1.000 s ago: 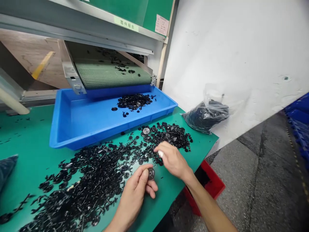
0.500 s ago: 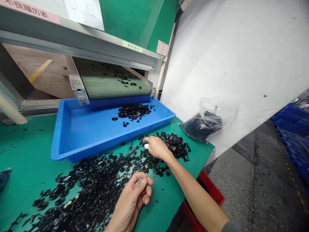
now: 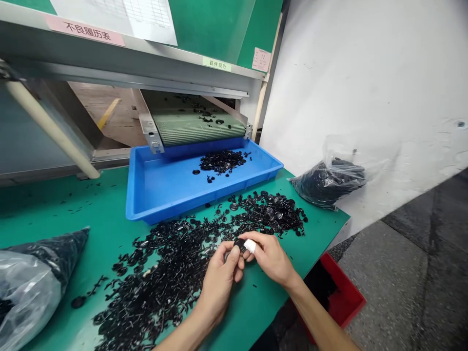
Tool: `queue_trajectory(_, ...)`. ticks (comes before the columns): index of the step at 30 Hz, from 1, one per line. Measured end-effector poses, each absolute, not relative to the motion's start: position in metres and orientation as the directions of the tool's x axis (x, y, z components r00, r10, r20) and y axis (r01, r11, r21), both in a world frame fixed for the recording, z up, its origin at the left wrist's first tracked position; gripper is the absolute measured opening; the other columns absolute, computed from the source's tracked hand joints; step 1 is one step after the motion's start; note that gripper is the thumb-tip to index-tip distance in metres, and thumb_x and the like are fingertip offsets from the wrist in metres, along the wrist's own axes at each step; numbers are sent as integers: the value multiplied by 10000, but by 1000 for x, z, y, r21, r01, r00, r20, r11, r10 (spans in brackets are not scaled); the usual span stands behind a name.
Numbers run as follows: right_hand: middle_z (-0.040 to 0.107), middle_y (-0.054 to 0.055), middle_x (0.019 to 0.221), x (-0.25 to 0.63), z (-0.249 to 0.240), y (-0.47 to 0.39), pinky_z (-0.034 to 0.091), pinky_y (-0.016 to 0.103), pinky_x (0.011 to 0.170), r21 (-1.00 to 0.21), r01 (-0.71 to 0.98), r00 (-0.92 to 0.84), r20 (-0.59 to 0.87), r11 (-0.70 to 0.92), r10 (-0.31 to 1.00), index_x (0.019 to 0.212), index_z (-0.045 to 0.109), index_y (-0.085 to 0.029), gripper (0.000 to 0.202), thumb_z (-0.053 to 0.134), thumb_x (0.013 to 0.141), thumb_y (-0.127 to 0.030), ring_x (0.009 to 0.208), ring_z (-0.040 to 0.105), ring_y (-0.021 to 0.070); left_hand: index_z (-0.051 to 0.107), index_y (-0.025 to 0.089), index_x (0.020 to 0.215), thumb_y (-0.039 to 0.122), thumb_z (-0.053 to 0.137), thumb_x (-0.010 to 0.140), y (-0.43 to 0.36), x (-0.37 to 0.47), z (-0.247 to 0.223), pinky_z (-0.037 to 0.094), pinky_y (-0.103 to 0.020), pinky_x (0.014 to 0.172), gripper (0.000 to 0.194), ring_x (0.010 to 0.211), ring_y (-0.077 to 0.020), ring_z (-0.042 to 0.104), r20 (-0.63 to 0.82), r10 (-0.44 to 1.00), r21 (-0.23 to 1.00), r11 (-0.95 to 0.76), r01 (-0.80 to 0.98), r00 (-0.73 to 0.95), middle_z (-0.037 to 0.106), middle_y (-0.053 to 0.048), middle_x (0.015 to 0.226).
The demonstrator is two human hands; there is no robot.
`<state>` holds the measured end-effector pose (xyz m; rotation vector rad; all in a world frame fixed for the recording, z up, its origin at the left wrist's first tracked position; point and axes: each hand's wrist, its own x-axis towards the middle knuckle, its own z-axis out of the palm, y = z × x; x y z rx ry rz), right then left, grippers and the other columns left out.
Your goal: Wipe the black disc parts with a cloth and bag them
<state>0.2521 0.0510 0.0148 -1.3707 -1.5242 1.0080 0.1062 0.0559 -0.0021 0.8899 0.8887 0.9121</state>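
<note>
Past both hands (image 3: 220, 273) (image 3: 273, 258), clamped on a black disc (image 3: 239, 243), the blue tray (image 3: 164, 183) holds small black parts (image 3: 221, 161).

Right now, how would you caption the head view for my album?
Left hand and right hand meet at a black disc over a green tabletop strewn with small black parts.

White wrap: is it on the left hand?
No, the white wrap is on the right hand, and the left hand shows a bare thumb.
</note>
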Motion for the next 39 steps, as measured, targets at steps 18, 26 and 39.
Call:
queue_trajectory(18, 647, -19, 771, 273, 25, 51, 424, 221, 625, -810, 530, -339, 68, 251, 938, 939, 654, -196, 312, 471, 747, -31, 661, 563, 118, 483, 223, 691, 493, 371, 959, 67, 90, 1, 272, -250, 505, 397, 524, -136, 371, -129, 846, 974, 11, 225, 517, 413, 53, 571)
queue_trajectory(26, 572, -47, 605, 260, 15, 67, 388, 202, 556, -805, 545, -244, 118, 236, 963, 885, 637, -185, 227, 441, 852, -74, 545, 532, 97, 471, 226, 704, 499, 357, 966, 64, 98, -1, 301, -229, 459, 394, 449, -117, 388, -156, 911, 983, 107, 146, 381, 427, 71, 477)
queue_trajectory(39, 592, 93, 1029, 255, 32, 189, 423, 288, 709, -232, 932, -277, 35, 278, 960, 995, 676, -180, 287, 497, 822, -38, 805, 596, 201, 593, 174, 977, 469, 548, 903, 71, 95, 1, 452, -219, 477, 308, 597, -111, 595, -181, 877, 871, 353, -342, 445, 649, -50, 904)
